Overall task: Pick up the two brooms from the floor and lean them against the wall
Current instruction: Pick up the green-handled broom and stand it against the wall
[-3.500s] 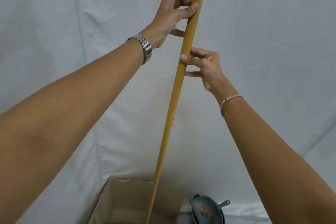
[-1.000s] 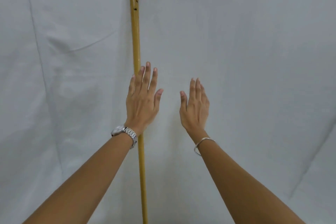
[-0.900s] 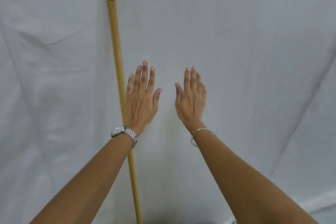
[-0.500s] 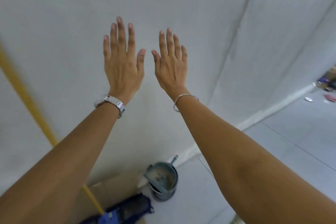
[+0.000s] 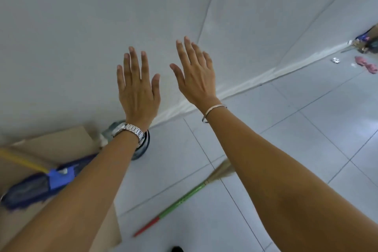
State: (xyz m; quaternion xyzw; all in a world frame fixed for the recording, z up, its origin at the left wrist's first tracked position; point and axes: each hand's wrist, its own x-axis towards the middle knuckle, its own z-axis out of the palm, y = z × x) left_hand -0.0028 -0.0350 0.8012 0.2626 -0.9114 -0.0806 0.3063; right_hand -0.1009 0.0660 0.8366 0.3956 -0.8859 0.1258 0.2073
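Both hands have come off the yellow-handled broom (image 5: 22, 161) that they gripped a few seconds ago, and the view has swung down and to the right, so the tiled floor (image 5: 306, 129) now fills the lower right where only the white sheet-covered wall (image 5: 81, 26) showed before. Taking the cardboard box (image 5: 55, 143) at the lower left as the mark: the yellow-handled broom stands over it, its blue head (image 5: 38, 184) resting on the box's near side, while the yellow shaft runs up and out of view past the left edge (where its top rests cannot be seen). Behind the box's far corner, at the foot of the wall, sits a grey metal pot (image 5: 141, 145), half hidden by the left wrist. To the right of the box, lying flat on the floor, is the second broom (image 5: 184, 198), with a green shaft, a red end nearest the camera and pale bristles that vanish under the right forearm. The left hand (image 5: 139, 88), with a metal watch (image 5: 131, 131) at the wrist, is raised flat, fingers spread and straight, holding nothing. The right hand (image 5: 196, 80), with a thin bangle (image 5: 212, 109), is likewise fully open and empty, beside the left but not touching it. Far from the box, at the right edge along the wall's foot, lie small scraps and something pink (image 5: 366, 63), too blurred to identify.
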